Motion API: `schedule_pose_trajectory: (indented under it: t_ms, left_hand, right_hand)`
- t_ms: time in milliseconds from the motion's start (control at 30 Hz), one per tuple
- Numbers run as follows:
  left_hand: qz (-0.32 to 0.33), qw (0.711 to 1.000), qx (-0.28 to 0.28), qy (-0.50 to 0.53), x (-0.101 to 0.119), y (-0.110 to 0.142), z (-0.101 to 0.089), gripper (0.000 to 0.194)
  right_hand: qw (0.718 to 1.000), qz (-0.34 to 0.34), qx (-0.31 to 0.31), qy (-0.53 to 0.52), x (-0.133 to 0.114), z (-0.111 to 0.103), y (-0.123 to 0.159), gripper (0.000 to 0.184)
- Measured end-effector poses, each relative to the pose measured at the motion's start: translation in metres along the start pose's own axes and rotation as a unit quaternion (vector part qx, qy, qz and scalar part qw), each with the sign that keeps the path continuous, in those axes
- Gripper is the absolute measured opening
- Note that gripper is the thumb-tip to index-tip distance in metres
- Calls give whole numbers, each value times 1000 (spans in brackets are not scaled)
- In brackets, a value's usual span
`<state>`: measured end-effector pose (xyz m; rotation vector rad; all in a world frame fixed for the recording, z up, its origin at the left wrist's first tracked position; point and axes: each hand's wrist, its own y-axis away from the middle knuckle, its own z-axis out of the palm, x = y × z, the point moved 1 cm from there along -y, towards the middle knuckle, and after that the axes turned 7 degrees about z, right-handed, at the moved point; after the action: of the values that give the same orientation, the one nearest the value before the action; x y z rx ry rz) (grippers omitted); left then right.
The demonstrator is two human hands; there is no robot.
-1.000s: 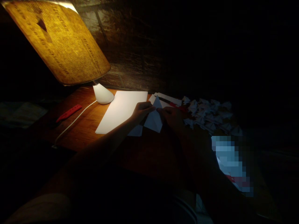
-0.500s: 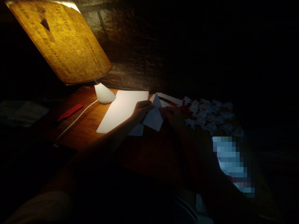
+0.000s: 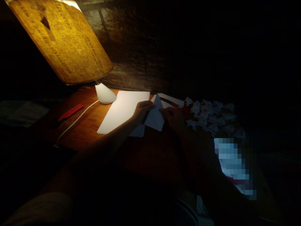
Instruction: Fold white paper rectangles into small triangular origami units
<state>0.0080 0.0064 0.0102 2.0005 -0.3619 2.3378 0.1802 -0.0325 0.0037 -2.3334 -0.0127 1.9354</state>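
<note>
A folded sheet of white paper [image 3: 154, 117] with a pointed top is held up between my two hands. On its left edge my left hand [image 3: 142, 110] is closed, thumb and fingers pinching the paper near the point. My right hand [image 3: 173, 116] grips the opposite edge, its fingers dim in shadow. Beneath and to the left lies a stack of blank white paper [image 3: 124, 110]. Behind the folded sheet are more white papers [image 3: 180, 101] with a dark and red tool across them, its kind hard to make out.
A lamp with a printed yellow shade [image 3: 68, 44] and white base [image 3: 105, 94] stands at the left, its cord [image 3: 76, 119] trailing forward. Nearby lies a red-handled cutter [image 3: 71, 112]. Several small folded paper pieces [image 3: 207, 116] crowd the right. A blurred-out glowing screen [image 3: 232, 166] is nearer me.
The folded paper has tilted very slightly, its lower corner a little higher. Both hands keep their hold in almost the same place.
</note>
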Motion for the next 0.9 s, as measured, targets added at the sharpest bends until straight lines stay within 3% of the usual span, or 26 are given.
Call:
schedule_pose_trajectory:
  t_ms: [200, 433, 700, 900]
  left_hand:
    - [26, 1000, 12, -7, -2, -6, -6, 42]
    - [-8, 999, 30, 14, -4, -3, -5, 39]
    - [8, 999, 32, 17, -1, -5, -6, 38]
    - [27, 996, 71, 50, -1, -11, -12, 43]
  right_hand:
    - [1000, 10, -9, 12, 3, -2, -2, 53]
    - [1000, -6, -2, 21, 2, -2, -2, 47]
    - [1000, 7, -15, 11, -1, -2, -1, 46]
    - [1000, 14, -19, 1, 5, -2, -3, 45]
